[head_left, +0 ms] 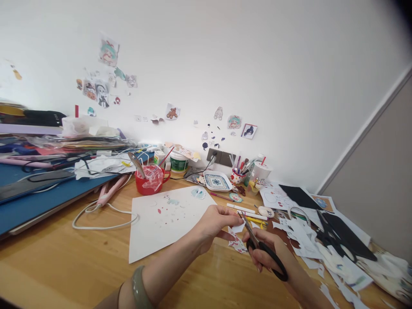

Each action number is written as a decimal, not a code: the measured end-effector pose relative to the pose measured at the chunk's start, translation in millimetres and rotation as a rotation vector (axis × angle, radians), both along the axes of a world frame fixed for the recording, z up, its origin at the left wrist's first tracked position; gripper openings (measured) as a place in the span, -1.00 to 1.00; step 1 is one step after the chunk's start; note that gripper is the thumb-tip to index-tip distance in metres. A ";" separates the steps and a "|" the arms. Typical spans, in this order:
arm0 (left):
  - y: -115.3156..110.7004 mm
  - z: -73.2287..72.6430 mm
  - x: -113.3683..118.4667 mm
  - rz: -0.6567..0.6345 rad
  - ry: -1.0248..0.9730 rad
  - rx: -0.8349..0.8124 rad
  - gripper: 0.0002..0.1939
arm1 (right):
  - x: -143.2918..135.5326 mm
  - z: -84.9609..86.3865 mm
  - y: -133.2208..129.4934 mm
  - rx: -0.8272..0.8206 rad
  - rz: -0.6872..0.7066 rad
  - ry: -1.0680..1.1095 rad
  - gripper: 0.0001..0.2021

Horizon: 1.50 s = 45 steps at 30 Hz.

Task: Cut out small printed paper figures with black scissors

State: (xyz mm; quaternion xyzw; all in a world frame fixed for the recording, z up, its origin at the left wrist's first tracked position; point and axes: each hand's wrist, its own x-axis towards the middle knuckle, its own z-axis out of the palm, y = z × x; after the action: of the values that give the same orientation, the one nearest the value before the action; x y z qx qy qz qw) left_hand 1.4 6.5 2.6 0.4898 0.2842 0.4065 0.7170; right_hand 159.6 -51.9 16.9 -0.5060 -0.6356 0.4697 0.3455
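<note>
My left hand (216,223), with a green bangle (140,287) on its forearm, pinches a small white piece of paper (238,226) between thumb and fingers. In my right hand (268,246) are black-handled scissors (257,242), their blades pointing up beside the left fingertips. Whether the blades touch the paper is hard to make out. Below the hands lies a paper scrap with red marks (237,242). To the left, a white sheet (144,231) bears small coloured cut-outs, including a light-blue one (198,193).
A red mug (149,182) stands behind the sheet, near a patterned square dish (217,181) and a pen cup (237,177). Paper scraps (299,236) and another pair of scissors (331,236) lie at right. A hair straightener's cord (86,225) loops at left.
</note>
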 end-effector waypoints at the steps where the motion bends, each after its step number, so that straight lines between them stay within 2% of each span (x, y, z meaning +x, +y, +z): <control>1: 0.2 0.0 0.0 0.001 0.002 0.000 -0.82 | -0.2 0.0 0.2 -0.003 -0.003 -0.006 -0.66; 12: 2.1 -0.5 -0.1 0.005 0.030 0.017 -0.81 | -0.1 -1.0 0.4 -0.003 0.013 -0.050 -0.69; 21: -0.4 -1.9 0.9 0.009 0.012 0.005 -0.78 | 2.9 -10.5 11.8 -0.063 -0.032 -0.050 -0.66; 28: -2.6 1.3 1.1 0.011 -0.013 0.007 -0.74 | 2.3 -9.9 10.3 -0.042 -0.057 -0.021 -0.69; 37: -3.1 -0.6 3.0 0.015 -0.048 -0.005 -0.73 | 9.9 -24.6 17.5 -0.022 -0.059 0.004 -0.64; 45: -3.3 -0.6 3.0 0.008 -0.052 -0.010 -0.74 | 8.4 -26.3 18.2 -0.018 -0.087 -0.008 -0.67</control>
State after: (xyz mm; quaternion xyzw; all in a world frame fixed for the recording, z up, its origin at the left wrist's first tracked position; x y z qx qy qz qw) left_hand 4.4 3.1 2.0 0.4743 0.2694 0.4206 0.7250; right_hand 168.0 -33.6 -9.4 -0.5382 -0.6100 0.4578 0.3587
